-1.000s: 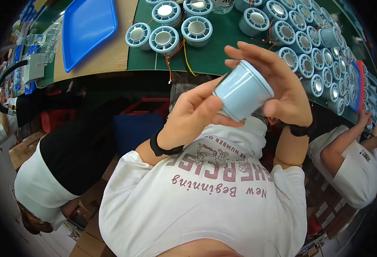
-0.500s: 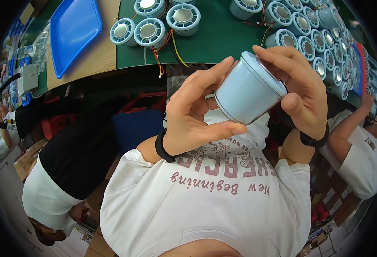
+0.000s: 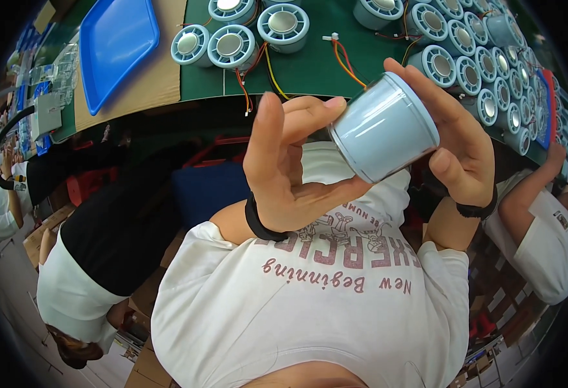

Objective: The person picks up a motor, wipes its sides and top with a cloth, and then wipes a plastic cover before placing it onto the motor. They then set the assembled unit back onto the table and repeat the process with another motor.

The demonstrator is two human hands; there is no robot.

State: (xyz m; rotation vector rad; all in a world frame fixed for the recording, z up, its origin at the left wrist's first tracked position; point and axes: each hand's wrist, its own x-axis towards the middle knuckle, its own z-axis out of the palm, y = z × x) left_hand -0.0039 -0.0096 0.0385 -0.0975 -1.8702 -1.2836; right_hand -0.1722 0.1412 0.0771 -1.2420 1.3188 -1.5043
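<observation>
Close in front of the camera and above my chest, I hold a pale blue cylindrical housing (image 3: 384, 129) between both hands, tilted with its smooth closed end toward me. My left hand (image 3: 290, 171) grips its left side with thumb and fingertips. My right hand (image 3: 462, 145) wraps around its right side, fingers over the top. Each wrist wears a black band. The housing's far end is hidden.
A green mat (image 3: 310, 64) on the bench carries several pale blue round units (image 3: 232, 45) with red, yellow and orange wires. A blue tray (image 3: 116, 45) lies at the upper left. One co-worker sits at the left (image 3: 77, 278) and another at the right (image 3: 549, 239).
Both hands have brought the blue housing closer to the camera and a little to the right. It has tilted, so its closed end shows more.
</observation>
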